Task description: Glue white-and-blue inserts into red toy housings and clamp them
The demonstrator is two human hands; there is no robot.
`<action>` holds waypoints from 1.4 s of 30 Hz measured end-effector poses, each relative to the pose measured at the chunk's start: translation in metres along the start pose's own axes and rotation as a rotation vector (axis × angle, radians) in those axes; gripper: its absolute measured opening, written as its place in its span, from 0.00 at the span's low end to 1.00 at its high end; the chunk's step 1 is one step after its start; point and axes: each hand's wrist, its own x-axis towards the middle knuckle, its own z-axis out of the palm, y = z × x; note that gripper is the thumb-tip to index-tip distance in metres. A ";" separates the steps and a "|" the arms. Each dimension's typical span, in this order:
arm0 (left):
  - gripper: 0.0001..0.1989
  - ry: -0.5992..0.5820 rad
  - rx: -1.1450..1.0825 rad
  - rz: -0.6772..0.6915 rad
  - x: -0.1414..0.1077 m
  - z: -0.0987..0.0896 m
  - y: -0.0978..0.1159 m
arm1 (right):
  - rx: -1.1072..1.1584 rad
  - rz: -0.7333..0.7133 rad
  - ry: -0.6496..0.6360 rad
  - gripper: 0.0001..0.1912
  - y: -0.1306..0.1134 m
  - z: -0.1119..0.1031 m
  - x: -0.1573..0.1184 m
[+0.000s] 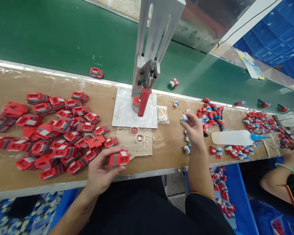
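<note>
While raised — right hand [192, 128], fingers pinched.

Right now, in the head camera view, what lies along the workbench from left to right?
Pile of red parts → left hand holding a red part → red-handled press → cotton swabs → right hand → white plastic bottle.

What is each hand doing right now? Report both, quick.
Left hand: closed on a red and grey block, held over the bench edge.
Right hand: fingertips pinched on a small white and blue piece, raised above the bench.
</note>
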 end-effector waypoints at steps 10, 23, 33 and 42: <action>0.27 -0.339 -0.482 -0.304 0.010 0.058 -0.015 | 0.848 0.017 -0.133 0.18 -0.073 0.089 -0.112; 0.30 -0.293 -0.568 -0.456 0.005 0.060 -0.009 | 0.289 -0.345 -0.141 0.20 -0.101 0.089 -0.113; 0.30 -0.308 -0.126 -0.363 0.003 0.050 0.007 | 0.176 -0.397 -0.213 0.16 -0.101 0.083 -0.103; 0.30 -0.290 -0.067 -0.382 0.004 0.042 0.003 | 0.189 -0.509 -0.127 0.21 -0.092 0.112 -0.120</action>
